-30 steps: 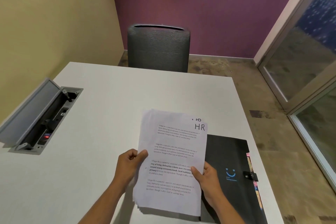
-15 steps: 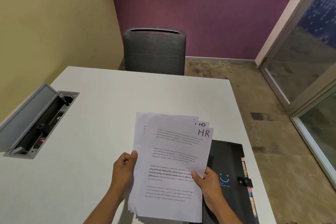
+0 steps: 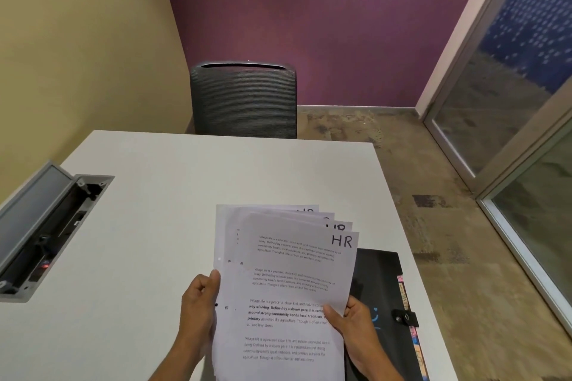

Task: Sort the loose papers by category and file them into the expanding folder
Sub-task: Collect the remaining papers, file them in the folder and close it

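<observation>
Both hands pinch fanned papers [image 3: 288,288]: left hand [image 3: 198,309] at 9 o'clock edge, right hand [image 3: 356,328] at 3. Fingers hold stack only. Risk: loose fan slips, sheets scatter across table [image 3: 154,226]; hidden labels misfiled in expanding folder [image 3: 383,288].

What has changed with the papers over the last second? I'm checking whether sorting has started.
The papers, a squared stack a second ago, have been fanned out: the sheets slid apart so several top right corners now show, the front one marked HR. Both the left hand and the right hand kept their grip on the side edges. The black folder stayed closed on the table; nothing was filed.
</observation>
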A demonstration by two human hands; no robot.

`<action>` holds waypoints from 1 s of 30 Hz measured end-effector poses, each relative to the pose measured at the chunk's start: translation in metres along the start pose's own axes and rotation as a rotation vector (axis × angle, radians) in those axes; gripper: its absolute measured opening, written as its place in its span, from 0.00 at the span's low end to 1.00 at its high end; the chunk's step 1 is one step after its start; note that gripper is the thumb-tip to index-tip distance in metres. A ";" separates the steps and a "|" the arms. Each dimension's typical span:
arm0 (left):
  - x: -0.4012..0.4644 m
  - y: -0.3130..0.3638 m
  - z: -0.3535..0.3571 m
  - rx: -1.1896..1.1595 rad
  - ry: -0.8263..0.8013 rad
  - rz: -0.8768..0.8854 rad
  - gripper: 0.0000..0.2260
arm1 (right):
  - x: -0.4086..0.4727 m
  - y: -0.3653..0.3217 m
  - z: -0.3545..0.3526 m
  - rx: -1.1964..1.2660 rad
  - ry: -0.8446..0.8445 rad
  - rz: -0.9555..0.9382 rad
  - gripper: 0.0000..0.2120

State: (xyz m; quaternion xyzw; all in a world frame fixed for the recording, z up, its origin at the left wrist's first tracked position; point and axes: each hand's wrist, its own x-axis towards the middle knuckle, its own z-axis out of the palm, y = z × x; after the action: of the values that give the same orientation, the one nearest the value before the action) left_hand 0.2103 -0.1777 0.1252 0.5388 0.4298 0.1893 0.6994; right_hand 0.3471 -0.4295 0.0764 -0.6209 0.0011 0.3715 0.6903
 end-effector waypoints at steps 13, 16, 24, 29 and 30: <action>0.002 0.008 0.001 0.111 -0.100 0.143 0.11 | -0.004 -0.006 -0.004 -0.014 -0.005 0.018 0.27; -0.003 0.009 -0.001 0.070 -0.171 0.077 0.15 | -0.005 -0.004 -0.004 -0.036 0.002 0.025 0.40; 0.000 0.012 -0.003 0.177 -0.154 0.150 0.22 | -0.010 -0.001 -0.004 0.010 -0.027 0.031 0.40; -0.002 0.007 0.007 0.087 -0.055 0.101 0.15 | -0.011 -0.001 -0.009 0.052 -0.052 0.055 0.44; -0.003 0.007 0.007 0.089 -0.047 0.099 0.14 | -0.011 0.000 -0.010 0.051 -0.044 0.061 0.45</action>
State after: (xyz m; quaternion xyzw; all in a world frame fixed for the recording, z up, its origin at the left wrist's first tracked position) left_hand 0.2162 -0.1816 0.1330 0.5942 0.3943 0.1918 0.6744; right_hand 0.3432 -0.4434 0.0792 -0.5943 0.0146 0.4058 0.6942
